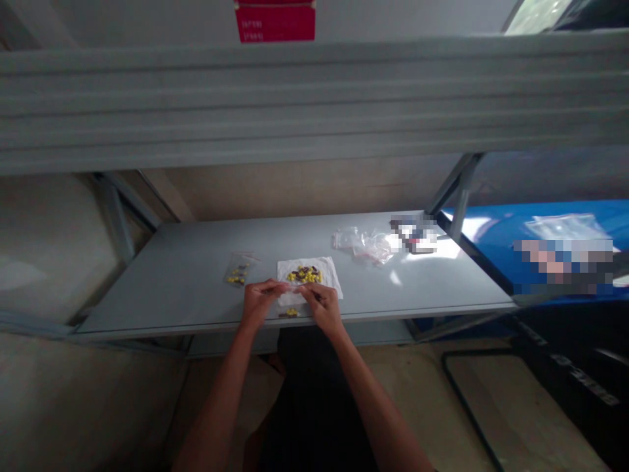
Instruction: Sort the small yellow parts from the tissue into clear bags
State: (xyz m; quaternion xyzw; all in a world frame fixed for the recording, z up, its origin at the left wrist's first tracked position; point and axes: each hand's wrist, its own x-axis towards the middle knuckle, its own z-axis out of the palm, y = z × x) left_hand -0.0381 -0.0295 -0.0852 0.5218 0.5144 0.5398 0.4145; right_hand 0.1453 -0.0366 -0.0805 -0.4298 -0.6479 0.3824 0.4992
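Note:
My left hand [260, 301] and my right hand [322, 305] are close together at the front of the grey shelf, fingers pinched. Between them they hold the top edge of a small clear zip bag [291, 313], with some yellow and dark pieces at its bottom. Just beyond my fingers lies a white cloth or paper sheet [333, 269], with a pile of small yellow and dark brown pieces [305, 274] on it. To the left, another clear zip bag [239, 270] rests flat, also containing yellow and dark pieces.
Several clear plastic bags [366, 245] lie loosely at the right, near a pixelated item [415, 235]. An upper grey shelf [304, 105] crosses above, carrying a red box [276, 23]. A blue surface [491, 239] stands at the right, behind a metal post [462, 203].

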